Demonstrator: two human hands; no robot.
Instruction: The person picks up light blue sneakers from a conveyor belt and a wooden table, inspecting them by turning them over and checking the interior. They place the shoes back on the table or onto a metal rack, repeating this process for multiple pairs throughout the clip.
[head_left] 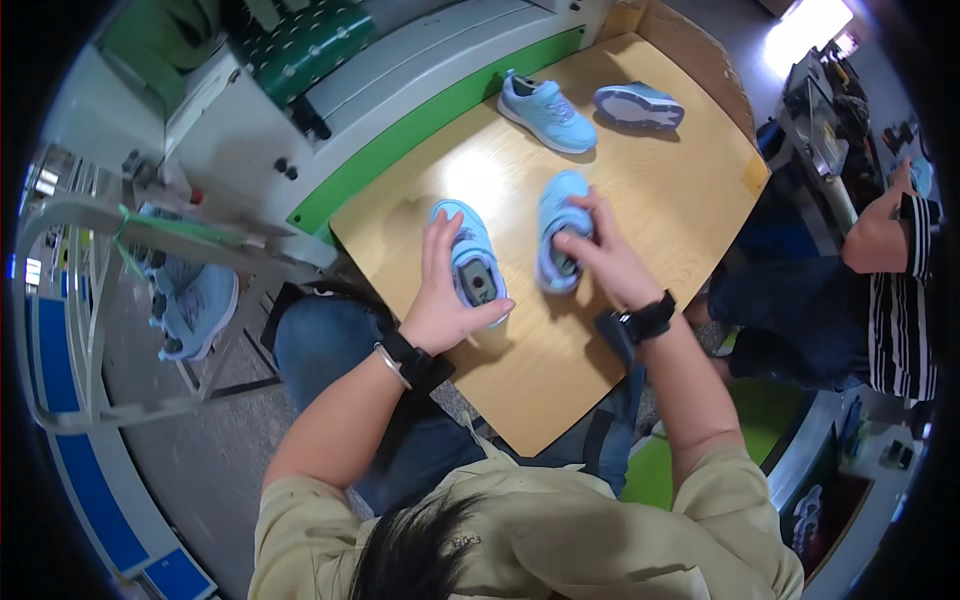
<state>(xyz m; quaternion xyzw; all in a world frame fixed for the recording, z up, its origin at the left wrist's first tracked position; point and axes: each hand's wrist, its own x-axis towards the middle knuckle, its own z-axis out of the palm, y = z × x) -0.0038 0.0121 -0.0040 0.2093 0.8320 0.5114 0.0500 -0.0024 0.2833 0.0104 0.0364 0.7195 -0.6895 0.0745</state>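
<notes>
My left hand (441,297) wraps around the heel end of a light blue sneaker (472,238), its fingers along the left side and its thumb at the heel. A dark grey piece with a round spot shows in that shoe's opening. To the right, my right hand (612,262) grips a second light blue sneaker (552,215), thumb at the opening and fingers on its right side. This shoe looks slightly blurred. Both toes point away from me. Farther back on the wooden tabletop (535,385) lie an upright blue sneaker (552,115) and a blue sneaker on its side (640,107), sole toward me.
A pale machine frame with a green strip (370,180) borders the table's far left side. At left, a metal rack (85,300) holds several blue shoes (200,305). Brown cardboard (705,55) edges the far right. Another person in a striped shirt (900,330) is at right.
</notes>
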